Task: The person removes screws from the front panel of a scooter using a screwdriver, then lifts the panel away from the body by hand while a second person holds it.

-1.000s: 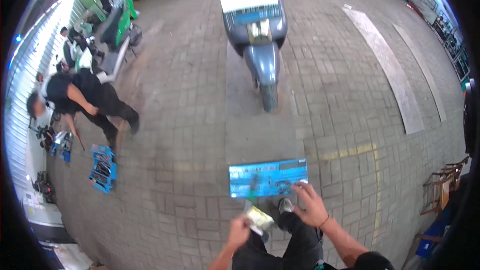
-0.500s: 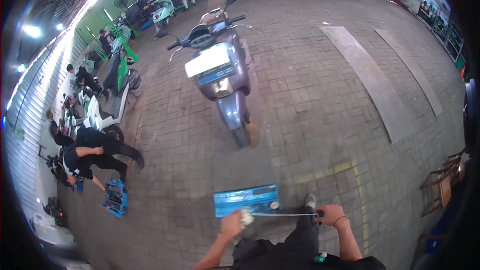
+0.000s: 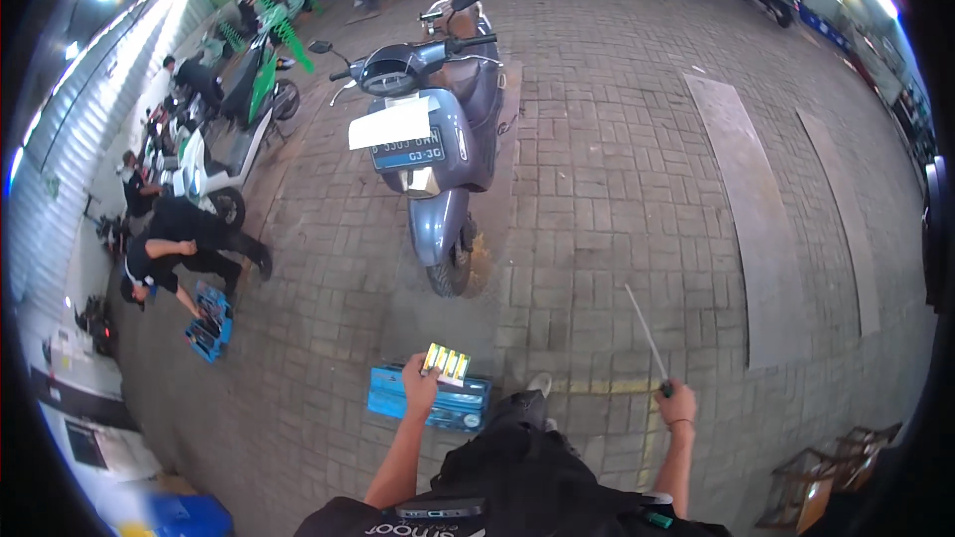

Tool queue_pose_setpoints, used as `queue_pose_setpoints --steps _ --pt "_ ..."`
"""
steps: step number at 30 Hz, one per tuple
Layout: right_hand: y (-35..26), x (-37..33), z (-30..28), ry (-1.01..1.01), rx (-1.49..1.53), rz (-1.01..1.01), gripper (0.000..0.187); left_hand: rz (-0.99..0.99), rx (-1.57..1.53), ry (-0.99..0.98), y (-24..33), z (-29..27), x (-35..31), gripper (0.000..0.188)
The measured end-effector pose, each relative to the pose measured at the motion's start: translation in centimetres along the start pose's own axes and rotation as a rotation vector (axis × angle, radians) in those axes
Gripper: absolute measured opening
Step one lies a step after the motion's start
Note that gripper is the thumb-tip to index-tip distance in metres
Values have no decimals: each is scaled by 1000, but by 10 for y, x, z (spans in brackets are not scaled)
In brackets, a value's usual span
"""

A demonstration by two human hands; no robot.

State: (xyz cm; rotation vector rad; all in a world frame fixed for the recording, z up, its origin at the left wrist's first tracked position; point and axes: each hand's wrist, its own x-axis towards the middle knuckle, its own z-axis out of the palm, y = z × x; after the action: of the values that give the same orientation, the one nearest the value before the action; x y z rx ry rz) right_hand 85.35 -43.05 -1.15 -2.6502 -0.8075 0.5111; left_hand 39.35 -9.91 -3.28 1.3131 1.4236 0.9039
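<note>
My left hand (image 3: 420,386) grips a small pack with yellow and white blocks (image 3: 448,363), its fingers closed along one edge. Below that hand a blue metal toolbox (image 3: 383,393) lies on the paving, partly covered by my forearm. My right hand (image 3: 678,405), off to the right, is closed round the dark handle of a long screwdriver (image 3: 647,331). Its thin shaft slants up and to the left, with the tip in free air. Ahead stands a grey-blue scooter (image 3: 438,224), front wheel towards me, a white sheet (image 3: 388,125) on its front above the plate.
On the left a person in dark clothes (image 3: 184,244) bends over an open blue tool case (image 3: 211,323). Other people and parked scooters (image 3: 204,174) line the left wall. Long flat boards (image 3: 756,229) lie on the right, and wooden chairs (image 3: 796,487) stand at lower right.
The screwdriver has swung from level between my hands to pointing forward, and its shaft is away from my left hand. The pack now shows its broad side. My view has shifted.
</note>
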Motion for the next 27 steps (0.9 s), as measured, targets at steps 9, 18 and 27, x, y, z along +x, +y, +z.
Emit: queue_pose_setpoints --steps 9,18,27 --pt "-132 224 37 -410 38 -108 40 -273 -380 -154 51 214 150 18" --pt "-176 474 -28 -393 32 -217 36 2 -278 -489 267 331 329 19" --pt "-266 772 -31 -491 -188 -226 34 701 134 -373 535 390 384 16"
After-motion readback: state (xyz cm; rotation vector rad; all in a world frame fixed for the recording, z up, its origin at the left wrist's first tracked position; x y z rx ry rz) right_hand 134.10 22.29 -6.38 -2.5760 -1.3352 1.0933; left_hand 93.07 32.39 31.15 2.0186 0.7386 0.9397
